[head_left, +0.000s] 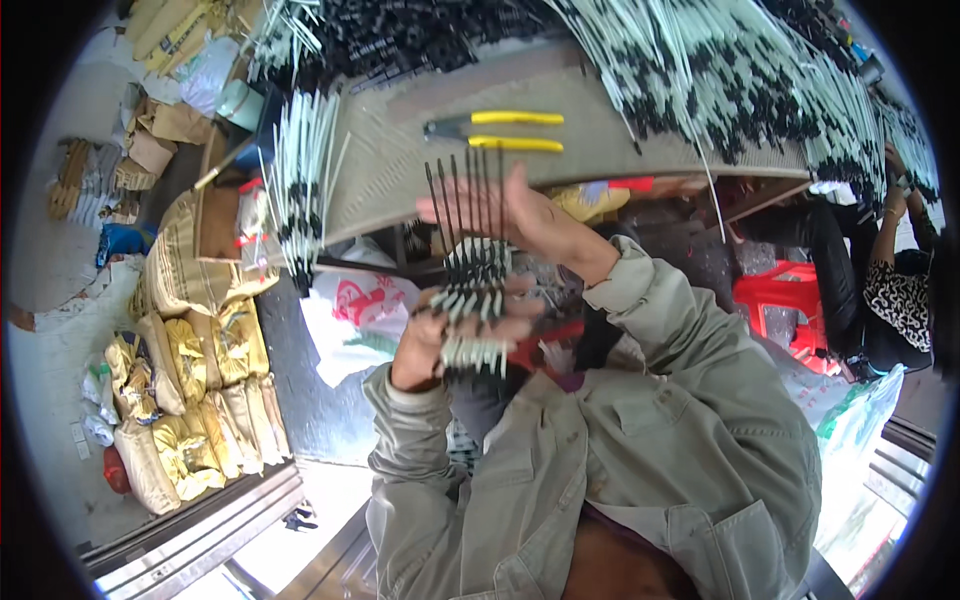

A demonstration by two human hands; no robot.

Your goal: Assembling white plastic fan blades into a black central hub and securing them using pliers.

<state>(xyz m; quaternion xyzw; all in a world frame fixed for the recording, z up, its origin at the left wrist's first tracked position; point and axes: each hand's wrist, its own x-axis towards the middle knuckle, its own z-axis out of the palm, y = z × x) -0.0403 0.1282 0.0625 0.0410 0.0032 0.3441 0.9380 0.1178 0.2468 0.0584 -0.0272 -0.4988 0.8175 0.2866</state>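
The left hand (424,332) grasps a bundle of black-and-pale rods (474,262) by the near edge of the surface (378,155); the right hand (520,205), released and flat, stands behind their thin tips, and an even grip should keep them aligned. Beyond, room to move lies left of the yellow-handled pliers (515,118), between the rod piles (690,85).

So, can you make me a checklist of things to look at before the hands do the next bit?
1. Left hand gripping the bundle of rods: ok, though its fingers are blurred.
2. Right hand closed on the rods: not ok, it's open behind their upper part.
3. Upper tips level: not ok, they look staggered.
4. Yellow-handled pliers lying on the table: ok.
5. Rods clear of the pliers: cannot tell, they overlap in this view.
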